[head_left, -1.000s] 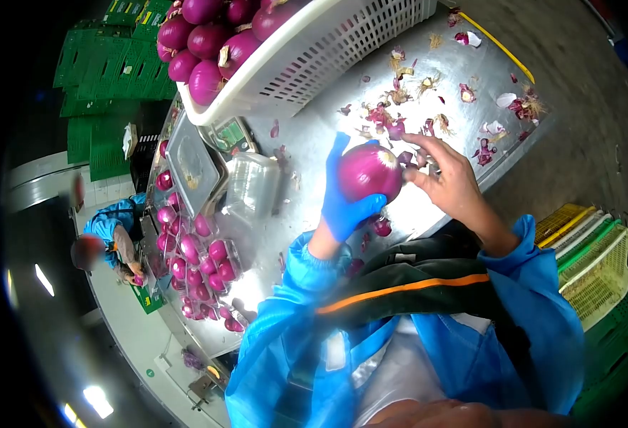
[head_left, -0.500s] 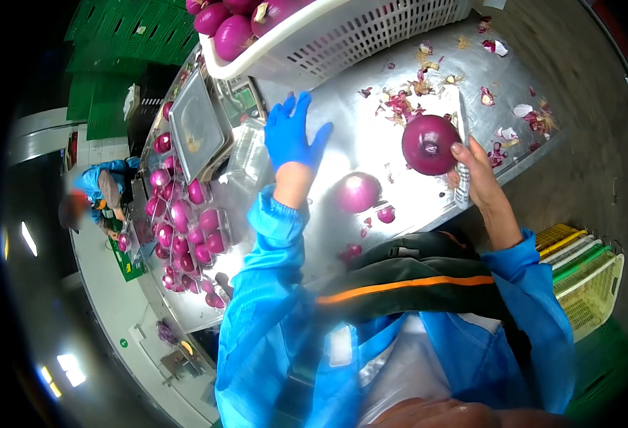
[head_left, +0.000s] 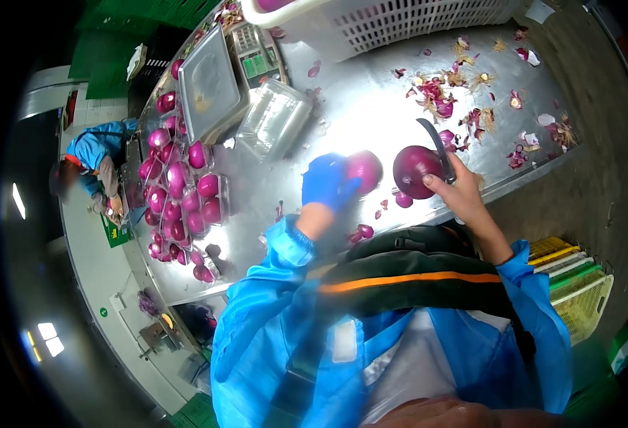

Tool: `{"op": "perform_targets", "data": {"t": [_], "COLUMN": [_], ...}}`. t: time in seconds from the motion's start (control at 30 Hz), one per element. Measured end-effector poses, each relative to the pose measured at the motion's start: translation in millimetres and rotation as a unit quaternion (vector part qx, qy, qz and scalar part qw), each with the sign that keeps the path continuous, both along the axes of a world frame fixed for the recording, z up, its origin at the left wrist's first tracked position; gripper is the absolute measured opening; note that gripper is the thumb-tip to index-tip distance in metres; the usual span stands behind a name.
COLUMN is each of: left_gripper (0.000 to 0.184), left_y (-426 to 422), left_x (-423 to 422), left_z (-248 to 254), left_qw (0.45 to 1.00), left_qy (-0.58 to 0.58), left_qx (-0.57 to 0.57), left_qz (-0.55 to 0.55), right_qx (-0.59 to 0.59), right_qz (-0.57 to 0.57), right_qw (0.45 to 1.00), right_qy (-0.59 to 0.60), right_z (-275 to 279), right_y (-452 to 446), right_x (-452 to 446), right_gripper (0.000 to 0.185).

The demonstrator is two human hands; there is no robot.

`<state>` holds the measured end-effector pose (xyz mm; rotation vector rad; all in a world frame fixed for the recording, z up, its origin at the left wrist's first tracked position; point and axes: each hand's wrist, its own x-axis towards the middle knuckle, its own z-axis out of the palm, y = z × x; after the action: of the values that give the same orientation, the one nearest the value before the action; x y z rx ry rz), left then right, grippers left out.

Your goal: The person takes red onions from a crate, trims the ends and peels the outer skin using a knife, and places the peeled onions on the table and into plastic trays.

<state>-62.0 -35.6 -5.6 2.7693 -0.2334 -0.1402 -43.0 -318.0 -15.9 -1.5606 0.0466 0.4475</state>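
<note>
In my bare right hand are a peeled red onion and a knife; its dark curved blade points up past the onion. My left hand, in a blue glove, is closed around the left side of another red onion low over the metal table. Both that hand and the onion are blurred. A small purple onion piece lies just under the right-hand onion.
Clear packs of red onions cover the table's left side. Beside them are a scale and an empty clear box. A white crate stands at the back; onion peelings lie right. A co-worker is far left.
My left hand has come down and right from above the table onto the second onion, which has shifted slightly left. The right-hand onion and knife have turned, and the dark blade now shows.
</note>
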Motion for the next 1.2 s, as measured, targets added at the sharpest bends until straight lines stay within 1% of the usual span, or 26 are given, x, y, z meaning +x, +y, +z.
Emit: {"op": "perform_targets", "data": {"t": [0.03,0.07,0.13,0.27,0.33,0.37,0.4,0.47,0.53,0.57,0.6,0.63,0.67,0.7,0.73,0.8,0.83,0.87,0.9,0.97,1.0,1.03,1.07,1.13,1.17,1.2], "left_gripper": [0.039,0.038,0.036,0.037,0.041,0.045,0.047,0.044,0.046,0.046,0.041,0.037,0.034,0.032,0.03,0.027,0.025,0.024,0.024,0.024,0.025,0.025,0.026,0.027,0.027,0.027], "left_y": [10,18,19,29,45,48,48,64,66,62,57,58,62,62,62,79,98,116,140,196,225,253,277,300,317,343], "left_x": [-10,-19,-30,-40,-33,-31,-21,-3,11,13,12,18,23,18,7,-19,-30,-42,-54,-79,-96,-113,-132,-163,-183,-206], "left_z": [-12,-23,-29,-47,-52,-53,-50,-100,-124,-140,-135,-144,-156,-173,-182,-102,-99,-96,-99,-103,-98,-93,-84,-34,-38,-55], "left_qw": [0.999,0.997,0.997,0.994,0.969,0.957,0.927,0.859,0.739,0.685,0.654,0.779,0.875,0.934,0.967,0.939,0.915,0.888,0.887,0.893,0.916,0.934,0.958,0.954,0.902,0.851], "left_qy": [-0.037,-0.074,-0.07,-0.098,-0.066,-0.075,-0.021,0.045,0.24,0.239,0.233,0.225,0.22,0.085,-0.045,0.0,-0.013,-0.023,-0.026,-0.008,0.002,0.013,0.015,0.024,0.024,0.017], "left_qx": [0.002,0.004,0.018,-0.014,-0.171,-0.221,-0.306,-0.473,-0.594,-0.657,-0.692,-0.564,-0.414,-0.338,-0.247,-0.324,-0.378,-0.431,-0.423,-0.385,-0.315,-0.243,-0.13,-0.113,-0.201,-0.25], "left_qz": [0.014,0.027,0.029,0.04,0.165,0.175,0.213,0.188,0.208,0.203,0.197,0.158,0.122,0.08,0.033,0.116,0.139,0.159,0.185,0.234,0.248,0.259,0.257,0.276,0.382,0.461], "right_qx": [0.0,-0.067,-0.201,-0.362,-0.339,-0.321,-0.301,-0.268,-0.218,-0.167,-0.118,-0.112,-0.11,-0.107,-0.106,-0.108,-0.126,-0.13,-0.112,-0.082,-0.072,-0.055,-0.027,-0.061,-0.061,-0.061], "right_qz": [0.005,0.019,0.047,0.089,0.054,0.039,0.023,0.029,0.066,0.057,0.052,0.042,0.031,0.043,0.05,0.105,0.134,0.18,0.219,0.292,0.326,0.369,0.38,0.392,0.385,0.377], "right_qw": [1.0,0.997,0.978,0.92,0.929,0.935,0.942,0.957,0.972,0.984,0.992,0.992,0.992,0.992,0.992,0.987,0.981,0.975,0.969,0.953,0.942,0.927,0.923,0.914,0.919,0.923], "right_qy": [-0.01,-0.016,-0.029,-0.12,-0.14,-0.144,-0.15,-0.107,-0.059,-0.026,0.012,0.034,0.058,0.046,0.036,0.054,0.063,-0.027,-0.015,0.02,0.043,0.03,0.057,0.081,0.064,0.046], "right_z": [-3,-2,3,-5,-22,-30,-38,-54,-82,-102,-116,-107,-92,-84,-75,-47,-44,-72,-75,-55,-41,-48,-40,-17,-25,-42], "right_y": [7,15,32,50,40,34,31,28,31,30,33,40,44,49,53,72,84,94,111,160,180,194,206,221,224,225], "right_x": [0,0,3,11,12,12,13,13,17,20,19,19,20,20,20,19,17,14,11,-1,-6,-9,-15,-17,-17,-18], "right_gripper": [0.049,0.05,0.052,0.053,0.049,0.048,0.046,0.04,0.036,0.034,0.031,0.029,0.027,0.026,0.024,0.024,0.026,0.011,0.017,0.029,0.034,0.035,0.032,0.034,0.032,0.029]}}
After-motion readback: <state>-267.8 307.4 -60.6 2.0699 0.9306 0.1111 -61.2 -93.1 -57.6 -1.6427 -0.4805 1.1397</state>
